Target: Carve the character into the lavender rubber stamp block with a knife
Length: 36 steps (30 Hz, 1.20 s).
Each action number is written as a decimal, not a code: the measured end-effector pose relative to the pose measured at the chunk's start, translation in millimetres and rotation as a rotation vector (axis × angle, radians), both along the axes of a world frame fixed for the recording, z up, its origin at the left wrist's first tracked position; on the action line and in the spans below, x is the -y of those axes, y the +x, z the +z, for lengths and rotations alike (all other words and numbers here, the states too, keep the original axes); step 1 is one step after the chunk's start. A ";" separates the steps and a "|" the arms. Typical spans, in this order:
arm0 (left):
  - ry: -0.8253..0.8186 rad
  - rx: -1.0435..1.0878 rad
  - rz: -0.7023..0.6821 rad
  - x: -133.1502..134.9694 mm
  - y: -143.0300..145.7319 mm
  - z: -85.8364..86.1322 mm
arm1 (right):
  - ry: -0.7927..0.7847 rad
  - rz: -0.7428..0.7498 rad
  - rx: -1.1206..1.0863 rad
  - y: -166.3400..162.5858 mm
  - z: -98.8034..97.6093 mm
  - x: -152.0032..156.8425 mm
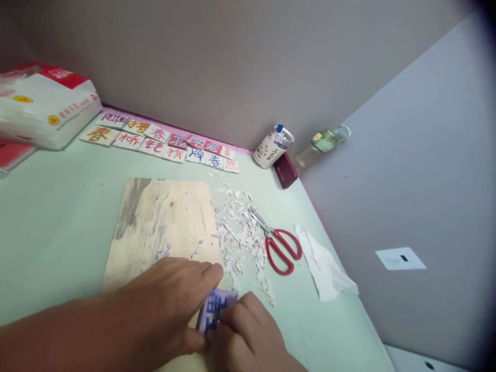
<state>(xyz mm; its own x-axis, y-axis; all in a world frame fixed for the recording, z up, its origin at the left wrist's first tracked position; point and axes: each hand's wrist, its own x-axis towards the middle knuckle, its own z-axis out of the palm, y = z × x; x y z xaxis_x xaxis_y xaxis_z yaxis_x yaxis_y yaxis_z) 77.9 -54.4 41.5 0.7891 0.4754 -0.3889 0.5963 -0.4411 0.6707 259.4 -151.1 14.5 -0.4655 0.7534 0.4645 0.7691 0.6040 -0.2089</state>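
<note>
A small lavender block point(231, 296) with a blue painted character lies low in the view, near the front end of the wooden board point(186, 201). My left hand point(174, 292) grips its left side between thumb and fingers. Over the block's right side, my right hand point(250, 330) is closed with its fingertips at the character. Whatever tool it may hold is hidden behind the fingers, apart from a tiny dark bit at their tips. Purple shavings point(165, 251) are scattered on the board just beyond my left hand.
Red-handled scissors point(277, 245) lie among white shavings point(240, 232), right of the board. Beside them is a crumpled tissue point(325, 268). Along the wall stand painted character tiles point(155, 146), a tissue pack point(50, 108), a can point(269, 150), a maroon box point(285, 173) and a bottle point(315, 147).
</note>
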 end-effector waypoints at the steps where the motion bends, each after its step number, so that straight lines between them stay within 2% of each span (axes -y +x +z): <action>1: 0.009 0.017 0.007 0.6 -0.5 -2.1 | -0.035 0.017 0.043 0.5 3.6 0.4; 5: 0.017 0.077 0.007 3.1 -2.8 -8.6 | -0.151 0.066 0.085 -1.9 16.9 -1.1; 7: 0.008 0.076 0.001 3.8 -3.2 -8.6 | -0.112 0.039 0.058 -4.4 19.4 -2.9; 11: -0.022 0.027 -0.003 1.0 -1.7 -0.2 | -0.039 0.096 0.143 -3.6 19.0 -6.4; 13: -0.058 -0.005 -0.006 -2.7 -0.9 6.1 | -0.075 0.095 0.059 -0.6 16.9 -7.6; 16: -0.103 -0.043 -0.022 -8.1 -2.1 11.0 | -0.134 0.066 -0.198 2.6 11.4 -9.2; 20: -0.033 0.056 -0.035 -8.8 -6.8 3.9 | -0.180 0.055 -0.366 3.8 5.9 -10.1; 25: -0.002 0.053 -0.014 -4.2 -5.0 -3.9 | -0.325 -0.004 -0.456 6.4 6.8 -7.7; 29: 0.026 0.077 -0.014 -2.9 -4.2 -3.0 | -0.364 -0.005 -0.473 8.1 7.6 -7.8; 36: -0.067 0.069 0.014 -1.9 -5.7 0.7 | -0.409 -0.026 -0.476 7.6 11.9 -8.1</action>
